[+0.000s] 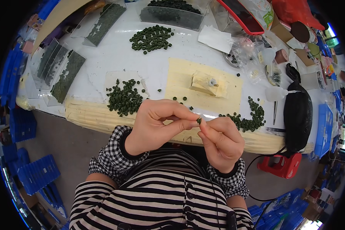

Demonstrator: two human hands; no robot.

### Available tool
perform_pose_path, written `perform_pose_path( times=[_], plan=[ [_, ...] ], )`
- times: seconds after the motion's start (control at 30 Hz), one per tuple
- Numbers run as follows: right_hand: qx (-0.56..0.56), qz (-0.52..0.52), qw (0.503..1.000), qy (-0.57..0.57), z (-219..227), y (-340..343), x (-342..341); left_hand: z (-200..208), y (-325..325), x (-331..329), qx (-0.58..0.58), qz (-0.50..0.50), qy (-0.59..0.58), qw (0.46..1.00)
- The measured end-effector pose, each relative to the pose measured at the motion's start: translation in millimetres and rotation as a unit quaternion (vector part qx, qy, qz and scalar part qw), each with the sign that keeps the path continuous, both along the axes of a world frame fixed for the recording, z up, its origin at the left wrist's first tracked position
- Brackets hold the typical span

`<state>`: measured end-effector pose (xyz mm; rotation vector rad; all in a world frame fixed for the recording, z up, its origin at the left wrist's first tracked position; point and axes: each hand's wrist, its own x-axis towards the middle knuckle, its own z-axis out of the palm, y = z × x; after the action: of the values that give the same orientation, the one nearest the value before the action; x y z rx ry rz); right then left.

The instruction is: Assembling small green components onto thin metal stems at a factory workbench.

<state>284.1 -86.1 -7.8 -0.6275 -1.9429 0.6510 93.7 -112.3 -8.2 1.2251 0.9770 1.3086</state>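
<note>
Head view: both hands meet above the near edge of the tabletop [103,57]. The left hand [155,124] and right hand [221,141] are closed to a fingertip pinch on one small dark green disc [199,120]. Keep the grip light and level; loose discs [124,99] lie directly beyond.

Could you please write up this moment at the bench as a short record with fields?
left hand: left hand, fingers pinching a small dark green ring
right hand: right hand, fingertips meeting the same ring
nearest piles: green rings left of the hands, another curved pile to the right
centre of table: small cream block fixture on a cream mat
far edge: clear trays of green parts
right side: black pouch
</note>
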Motion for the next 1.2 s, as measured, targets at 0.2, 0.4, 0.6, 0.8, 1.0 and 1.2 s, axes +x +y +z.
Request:
perform_pose_path(
  times=[0.2, 0.4, 0.6, 0.8, 1.0, 1.2],
  plan=[
    [-0.064, 0.008, 0.998, 0.024, -4.0, -2.9, 2.4, 1.9, 6.1, -2.0, 0.127, 0.02, 0.129, 0.983],
    [-0.055, 0.005, 0.998, 0.018, -3.3, -3.0, 1.5, -1.3, 4.5, -2.3, 0.092, 0.011, 0.083, 0.992],
    [-0.028, 0.016, 0.999, 0.008, -2.2, -0.1, 3.0, 6.6, 2.4, -4.4, 0.06, -0.009, 0.098, 0.993],
    [0.008, 0.019, 1.0, 0.005, -1.3, 3.9, 2.6, 1.1, 1.2, -2.1, 0.045, 0.003, 0.065, 0.997],
    [-0.017, 0.02, 1.0, -0.003, -2.3, 1.3, 4.6, 6.8, 0.9, -3.8, 0.018, -0.019, 0.078, 0.997],
    [-0.021, 0.023, 1.0, -0.003, -3.0, 2.2, 4.5, -0.4, 2.3, -1.2, 0.061, 0.009, 0.071, 0.996]
  ],
)
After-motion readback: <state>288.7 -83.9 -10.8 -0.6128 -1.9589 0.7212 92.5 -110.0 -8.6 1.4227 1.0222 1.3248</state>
